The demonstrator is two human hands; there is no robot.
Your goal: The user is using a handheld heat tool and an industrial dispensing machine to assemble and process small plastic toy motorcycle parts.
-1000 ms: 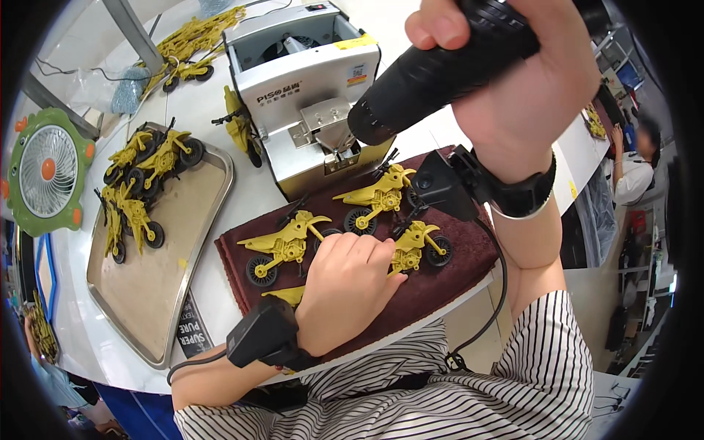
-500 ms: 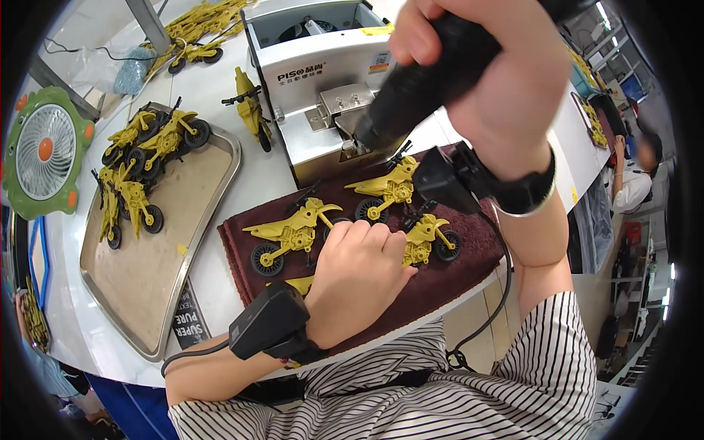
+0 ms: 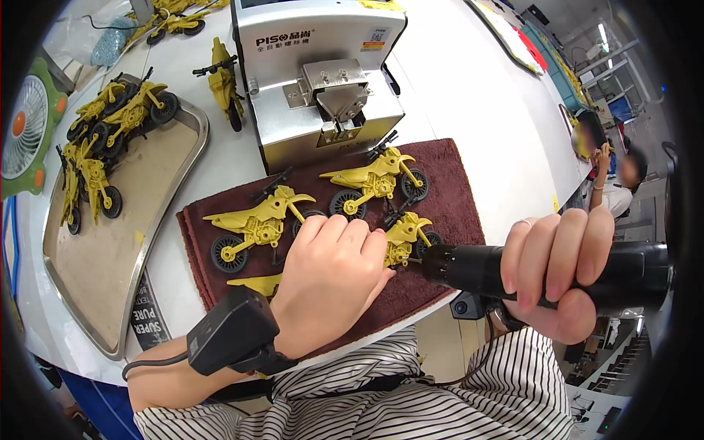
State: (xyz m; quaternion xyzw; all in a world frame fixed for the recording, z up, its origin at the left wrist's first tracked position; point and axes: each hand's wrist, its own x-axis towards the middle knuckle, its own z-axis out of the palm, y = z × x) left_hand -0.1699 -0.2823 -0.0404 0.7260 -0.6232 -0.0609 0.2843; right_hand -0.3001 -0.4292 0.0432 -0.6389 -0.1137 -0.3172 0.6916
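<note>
My right hand (image 3: 561,275) grips a black electric screwdriver (image 3: 469,270), held sideways with its tip against the lower part of a yellow toy motorcycle (image 3: 402,238). My left hand (image 3: 334,271) is closed over that toy's rear part, on a folded brown towel (image 3: 447,183). Beneath the hand, part of another yellow toy (image 3: 253,283) shows. Two more toy motorcycles with black wheels lie on the towel: one at the left (image 3: 257,227) and one farther back (image 3: 374,178).
A silver screw feeder (image 3: 323,88) stands behind the towel, with a toy motorcycle (image 3: 222,84) upright beside it. At left, a metal tray (image 3: 95,271) bears several toy motorcycles near a green fan (image 3: 33,125). A person (image 3: 620,187) sits far right.
My right hand has brought the screwdriver from the screw feeder down to the toy under my left hand. The view has shifted; my left hand keeps its hold.
</note>
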